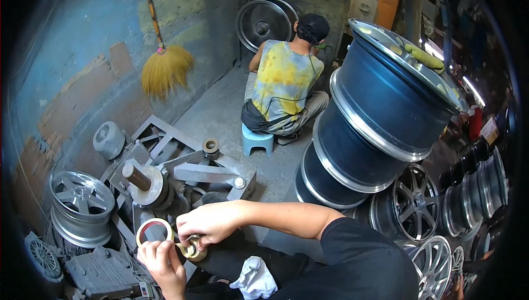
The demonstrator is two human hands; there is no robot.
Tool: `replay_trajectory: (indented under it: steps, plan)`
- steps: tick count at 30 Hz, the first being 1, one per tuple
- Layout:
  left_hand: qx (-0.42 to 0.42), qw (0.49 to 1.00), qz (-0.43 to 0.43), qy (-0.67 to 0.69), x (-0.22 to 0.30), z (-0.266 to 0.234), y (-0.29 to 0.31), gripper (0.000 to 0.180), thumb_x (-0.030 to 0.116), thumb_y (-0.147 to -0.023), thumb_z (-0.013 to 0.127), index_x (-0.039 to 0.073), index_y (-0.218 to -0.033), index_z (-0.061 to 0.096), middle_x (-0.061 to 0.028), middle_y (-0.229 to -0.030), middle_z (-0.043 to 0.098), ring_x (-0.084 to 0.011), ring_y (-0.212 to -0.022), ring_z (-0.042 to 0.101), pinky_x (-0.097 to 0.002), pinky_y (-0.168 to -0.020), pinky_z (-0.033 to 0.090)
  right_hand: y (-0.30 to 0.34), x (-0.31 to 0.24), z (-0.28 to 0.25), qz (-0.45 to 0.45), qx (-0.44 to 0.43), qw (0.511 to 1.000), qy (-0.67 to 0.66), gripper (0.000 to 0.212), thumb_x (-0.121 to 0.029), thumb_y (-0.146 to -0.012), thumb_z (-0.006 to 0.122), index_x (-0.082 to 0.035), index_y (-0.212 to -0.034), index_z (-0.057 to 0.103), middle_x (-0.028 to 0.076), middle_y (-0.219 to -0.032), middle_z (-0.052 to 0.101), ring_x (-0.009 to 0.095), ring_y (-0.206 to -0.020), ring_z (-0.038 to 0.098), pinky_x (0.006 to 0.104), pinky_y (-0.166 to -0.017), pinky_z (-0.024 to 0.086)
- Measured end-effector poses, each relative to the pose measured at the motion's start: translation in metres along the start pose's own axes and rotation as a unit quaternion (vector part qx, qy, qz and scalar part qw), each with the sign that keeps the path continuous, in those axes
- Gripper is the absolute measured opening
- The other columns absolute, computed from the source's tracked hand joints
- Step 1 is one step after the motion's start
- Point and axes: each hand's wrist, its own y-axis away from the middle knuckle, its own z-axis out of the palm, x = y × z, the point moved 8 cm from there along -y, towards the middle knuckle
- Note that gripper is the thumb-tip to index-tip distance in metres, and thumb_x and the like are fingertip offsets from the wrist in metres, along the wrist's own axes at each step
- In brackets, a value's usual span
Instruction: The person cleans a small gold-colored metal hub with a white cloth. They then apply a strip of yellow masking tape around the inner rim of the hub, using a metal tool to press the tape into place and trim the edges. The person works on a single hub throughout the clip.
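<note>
1. Left hand (pixel 163 264), low in view: grip closed, fingers bent around a ring-shaped roll of cream tape with a reddish inner core (pixel 152 221).
2. Tape roll: tilted up, just left of the right hand (pixel 212 224).
3. Right hand: grip pinching the top of a small, round, tan piece (pixel 197 251); its underside and exact make unclear. Both hands close together.
4. Crumpled white cloth (pixel 254 279): on the person's dark-clothed lap, right of the small piece.
5. Beyond the hands: grey metal machine frame with a thick upright brown shaft (pixel 136 177). To its left, a silver multi-spoke wheel (pixel 82 206).
6. Right side: tall leaning stack of dark-blue-barrelled wheels with bright rims (pixel 386 96).
7. Further off: another person in a yellow-and-grey sleeveless top (pixel 286 82), back turned, seated on a low light-blue stool (pixel 257 141). Straw broom with a brown handle (pixel 167 72) against the blue wall (pixel 104 13).
</note>
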Motion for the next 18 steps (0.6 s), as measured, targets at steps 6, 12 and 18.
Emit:
replay_trajectory:
  steps: [6, 12, 18]
  plan:
    - [0.006, 1.0, 0.01, -0.001, 0.0001, -0.0011, -0.0007, 0.014, 0.002, -0.088, 0.067, 0.005, -0.101, 0.065, -0.0123, -0.094, 0.061, -0.0354, -0.099, 0.056, -0.0479, -0.097, 0.041, -0.0016, 0.0009, 0.0009, -0.006, 0.004, 1.0, 0.001, 0.032, -0.014, -0.083, 0.08, -0.007, -0.112, 0.067, 0.013, -0.115, 0.06, 0.036, -0.107, 0.064, 0.0454, -0.087, 0.053]
    - [0.006, 1.0, 0.013, -0.011, -0.0035, 0.0, 0.0017, 0.013, 0.002, -0.089, 0.067, 0.004, -0.101, 0.065, -0.0125, -0.093, 0.061, -0.0354, -0.097, 0.056, -0.0474, -0.095, 0.041, -0.002, 0.0013, 0.0009, 0.0, 0.008, 1.0, -0.007, 0.033, -0.015, -0.081, 0.082, -0.006, -0.11, 0.069, 0.014, -0.114, 0.062, 0.036, -0.108, 0.064, 0.0449, -0.09, 0.053]
    - [0.003, 1.0, 0.008, 0.002, 0.0019, 0.0007, 0.0, 0.012, 0.002, -0.089, 0.068, 0.004, -0.101, 0.065, -0.0125, -0.093, 0.061, -0.0354, -0.097, 0.056, -0.0472, -0.095, 0.041, 0.0021, 0.0008, -0.0019, -0.001, 0.006, 1.0, 0.0, 0.032, -0.014, -0.081, 0.082, -0.006, -0.11, 0.069, 0.013, -0.113, 0.062, 0.035, -0.107, 0.065, 0.0447, -0.089, 0.053]
